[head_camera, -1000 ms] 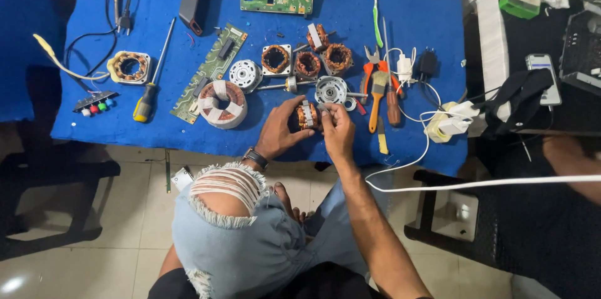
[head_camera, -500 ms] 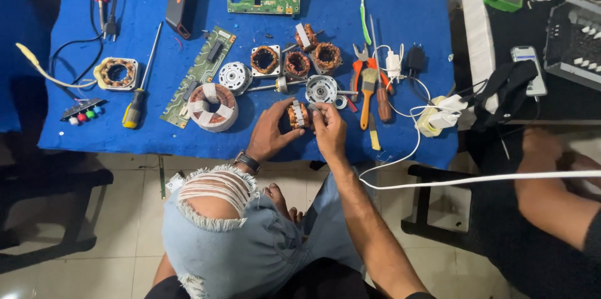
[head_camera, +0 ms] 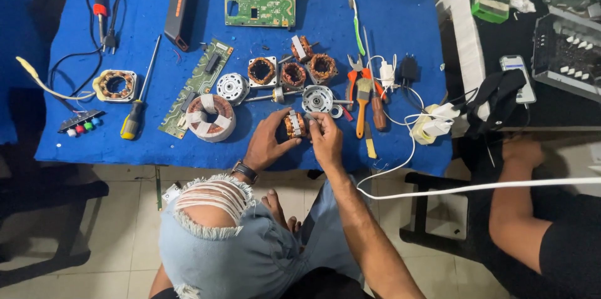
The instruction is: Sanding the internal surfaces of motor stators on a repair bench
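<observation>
Between the earlier pictures and this one nothing about your grip had changed: the stator (head_camera: pixel 294 125) was still pinched between both hands over the near edge of the blue mat (head_camera: pixel 388 11), just in front of the row of loose coils (head_camera: pixel 292 74), so the fiddling with it looked unfinished. Your left hand (head_camera: pixel 266 142), watch at the wrist, cupped it from the left with fingers curled around its side, while your right hand (head_camera: pixel 325 138) closed on its right end with thumb and fingertips, wrist bent inward
</observation>
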